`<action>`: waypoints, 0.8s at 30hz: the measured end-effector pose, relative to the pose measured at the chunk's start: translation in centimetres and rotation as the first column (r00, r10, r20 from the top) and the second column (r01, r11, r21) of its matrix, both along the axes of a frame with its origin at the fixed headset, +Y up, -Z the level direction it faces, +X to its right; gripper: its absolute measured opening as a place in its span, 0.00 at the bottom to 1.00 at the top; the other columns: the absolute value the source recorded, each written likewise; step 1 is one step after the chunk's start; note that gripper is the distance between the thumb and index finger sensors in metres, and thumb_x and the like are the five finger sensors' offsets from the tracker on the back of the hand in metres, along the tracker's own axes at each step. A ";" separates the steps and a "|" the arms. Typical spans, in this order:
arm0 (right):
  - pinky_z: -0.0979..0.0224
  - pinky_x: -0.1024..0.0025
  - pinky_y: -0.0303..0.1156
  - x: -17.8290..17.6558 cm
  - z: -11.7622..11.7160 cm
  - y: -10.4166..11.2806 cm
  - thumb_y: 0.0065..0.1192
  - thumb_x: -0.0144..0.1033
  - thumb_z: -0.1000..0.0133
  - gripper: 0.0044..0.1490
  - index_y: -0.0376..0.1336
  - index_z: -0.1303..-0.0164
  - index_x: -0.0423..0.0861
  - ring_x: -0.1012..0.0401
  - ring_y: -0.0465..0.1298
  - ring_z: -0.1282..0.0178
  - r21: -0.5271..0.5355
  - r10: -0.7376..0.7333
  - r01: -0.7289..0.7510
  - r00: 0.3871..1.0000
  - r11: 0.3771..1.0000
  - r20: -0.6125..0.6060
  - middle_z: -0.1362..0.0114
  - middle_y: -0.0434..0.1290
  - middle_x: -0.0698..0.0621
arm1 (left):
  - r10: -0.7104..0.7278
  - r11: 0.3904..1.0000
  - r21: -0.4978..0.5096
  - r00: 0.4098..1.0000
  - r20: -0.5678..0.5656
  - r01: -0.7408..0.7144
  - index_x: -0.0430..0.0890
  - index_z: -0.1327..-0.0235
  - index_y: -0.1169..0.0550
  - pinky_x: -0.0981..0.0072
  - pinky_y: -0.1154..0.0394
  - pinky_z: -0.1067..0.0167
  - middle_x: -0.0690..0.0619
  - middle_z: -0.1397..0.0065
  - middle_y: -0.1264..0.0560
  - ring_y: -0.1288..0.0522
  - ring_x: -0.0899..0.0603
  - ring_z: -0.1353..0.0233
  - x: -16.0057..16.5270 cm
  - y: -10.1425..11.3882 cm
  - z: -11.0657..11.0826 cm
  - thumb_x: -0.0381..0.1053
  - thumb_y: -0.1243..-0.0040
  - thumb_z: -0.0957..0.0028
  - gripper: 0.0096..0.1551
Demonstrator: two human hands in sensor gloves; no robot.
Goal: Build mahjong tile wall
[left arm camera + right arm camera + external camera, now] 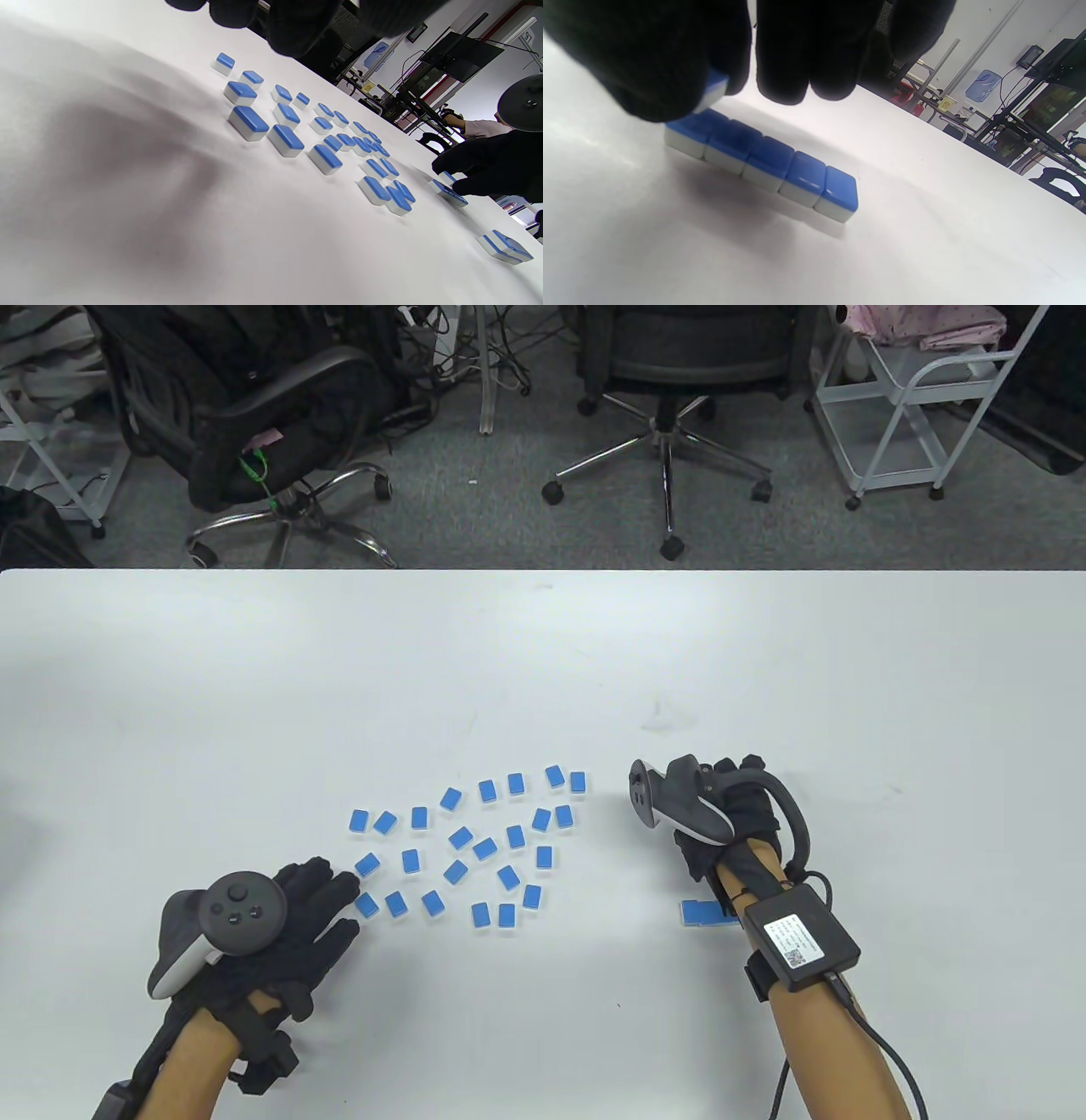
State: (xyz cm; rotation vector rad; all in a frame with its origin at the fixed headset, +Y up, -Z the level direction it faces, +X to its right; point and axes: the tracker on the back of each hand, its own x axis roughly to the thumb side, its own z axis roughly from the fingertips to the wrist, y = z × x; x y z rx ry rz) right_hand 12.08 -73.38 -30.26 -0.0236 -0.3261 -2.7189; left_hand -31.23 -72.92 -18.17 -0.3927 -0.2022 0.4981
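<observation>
Several loose mahjong tiles [475, 848], blue backs up, lie scattered at the middle of the white table [543, 661]; the left wrist view shows them too [248, 123]. My left hand [335, 891] lies flat with straight fingers at the scatter's left edge, fingertips close to two tiles and holding nothing. A short row of tiles [763, 163] stands side by side, partly hidden under my right forearm in the table view [700, 913]. My right hand [746, 87] hovers over the row's end and pinches one tile [715, 91] between thumb and finger.
Beyond the table's far edge [543, 571] stand two office chairs [670, 407] and a white cart [916, 398]. Bare tabletop lies to the far side and right of the tiles.
</observation>
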 end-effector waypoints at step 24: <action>0.15 0.42 0.55 -8.6 -1.5 0.0 0.66 0.55 0.58 0.41 0.57 0.32 0.62 0.54 0.68 0.22 0.044 -0.012 0.016 0.996 0.999 -0.087 0.26 0.70 0.58 | 0.002 1.000 -0.008 1.000 -0.001 -0.002 0.56 0.19 0.40 0.30 0.57 0.24 0.48 0.13 0.53 0.57 0.34 0.15 -0.1 0.0 0.0 0.67 0.56 0.45 0.40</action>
